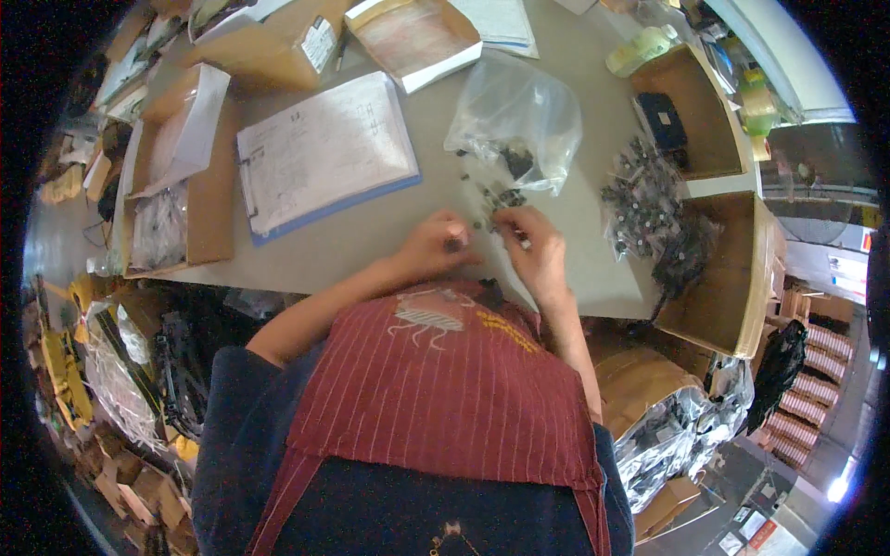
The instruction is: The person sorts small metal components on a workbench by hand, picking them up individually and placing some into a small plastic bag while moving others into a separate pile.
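Note:
My left hand (432,248) is closed over the grey table near its front edge, slightly blurred, with a small dark part (454,246) at its curled fingers. Just to the right, my right hand (538,248) is bent down with its fingers pinched together, and a bit of something dark shows between them. Its fingertips are at a loose cluster of small dark parts (505,197). Beyond the cluster lies a clear plastic bag (515,107) with more dark pieces near its mouth. The exact kind of these parts is too small to tell.
To the right, a heap of small dark parts (632,199) on clear plastic lies beside an open cardboard box (728,269). A blue clipboard with papers (329,148) is at left, near another open carton (211,218). A plastic bottle (642,51) lies at the far right.

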The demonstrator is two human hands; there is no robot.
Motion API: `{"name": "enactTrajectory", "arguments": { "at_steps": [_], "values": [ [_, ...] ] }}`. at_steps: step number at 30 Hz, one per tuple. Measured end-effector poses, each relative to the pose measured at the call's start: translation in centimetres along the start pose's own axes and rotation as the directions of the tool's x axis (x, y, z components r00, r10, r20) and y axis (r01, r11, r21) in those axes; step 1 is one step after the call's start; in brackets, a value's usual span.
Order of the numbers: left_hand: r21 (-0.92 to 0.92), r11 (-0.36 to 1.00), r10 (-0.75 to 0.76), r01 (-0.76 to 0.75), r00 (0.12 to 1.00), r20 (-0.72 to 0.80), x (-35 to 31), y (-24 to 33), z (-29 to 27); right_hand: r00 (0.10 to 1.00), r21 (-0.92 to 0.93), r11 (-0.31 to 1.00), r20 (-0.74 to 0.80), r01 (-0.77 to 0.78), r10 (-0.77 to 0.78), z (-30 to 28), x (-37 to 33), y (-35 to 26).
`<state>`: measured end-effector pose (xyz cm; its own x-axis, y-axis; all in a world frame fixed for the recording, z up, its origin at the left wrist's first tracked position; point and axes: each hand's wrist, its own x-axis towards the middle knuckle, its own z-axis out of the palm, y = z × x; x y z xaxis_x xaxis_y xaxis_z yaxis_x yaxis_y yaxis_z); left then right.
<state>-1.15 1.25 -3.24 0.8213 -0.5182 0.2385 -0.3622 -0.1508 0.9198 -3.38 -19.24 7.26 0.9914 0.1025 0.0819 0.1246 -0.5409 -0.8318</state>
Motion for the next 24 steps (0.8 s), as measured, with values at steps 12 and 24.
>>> {"name": "enactTrajectory", "arguments": {
  "at_steps": [12, 24],
  "values": [
    [0.18, 0.982, -0.072, 0.065, 0.997, 0.031, 0.5, 0.7, -0.3, 1.0, -0.403, 0.915, 0.009, -0.024, 0.03, 2.5, -0.5, 4.5],
    [0.05, 0.998, -0.02, 0.023, 0.998, -0.062, 0.2, -0.2, 0.5, 0.986, 0.084, 0.993, 0.135, 0.084, -0.095, 1.5, -0.6, -1.2]
  ]
}}
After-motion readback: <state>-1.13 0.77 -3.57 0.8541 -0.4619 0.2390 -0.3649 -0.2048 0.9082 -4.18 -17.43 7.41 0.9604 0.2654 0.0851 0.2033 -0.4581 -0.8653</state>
